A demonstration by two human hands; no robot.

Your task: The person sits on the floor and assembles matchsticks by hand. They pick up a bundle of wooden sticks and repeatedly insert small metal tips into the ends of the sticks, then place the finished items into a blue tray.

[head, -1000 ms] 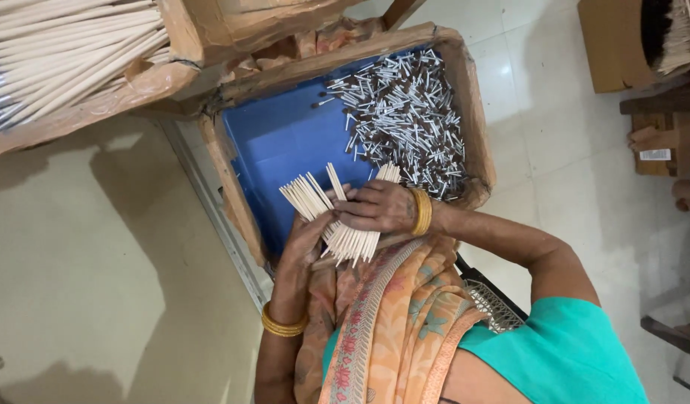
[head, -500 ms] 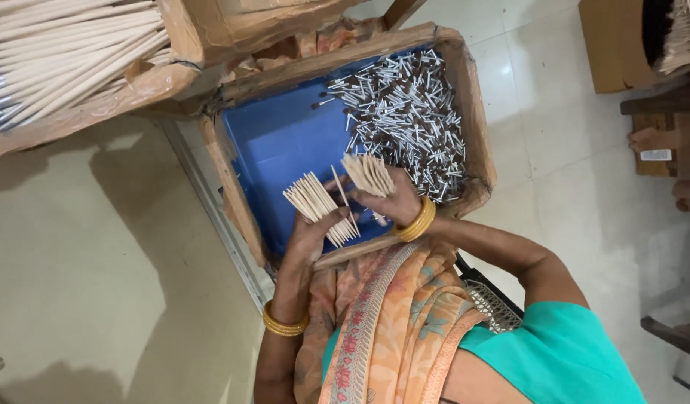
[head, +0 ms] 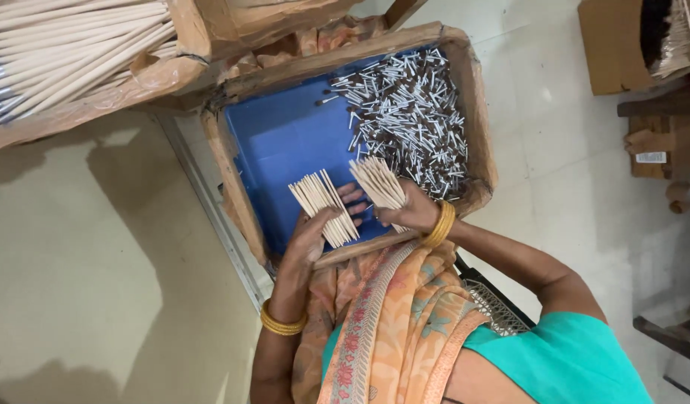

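My left hand [head: 309, 241] has its grip clamped on a bundle of pale sticks [head: 324, 206]; my right hand [head: 409, 212] clamps a second bundle [head: 379, 182], both above the near edge of the blue-lined tray [head: 285, 142].

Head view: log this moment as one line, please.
left hand: holds stick bundle | right hand: holds second stick bundle | both: over blue tray | dark-tipped stick pile: in tray, beyond right hand

A pale tiled floor [head: 569, 150] carries a cardboard-walled tray [head: 476, 112] with a blue bottom. A heap of short dark-tipped sticks [head: 408, 112] lies in the tray's far corner. Brown cardboard boxes [head: 614, 52] stand on the floor nearby.
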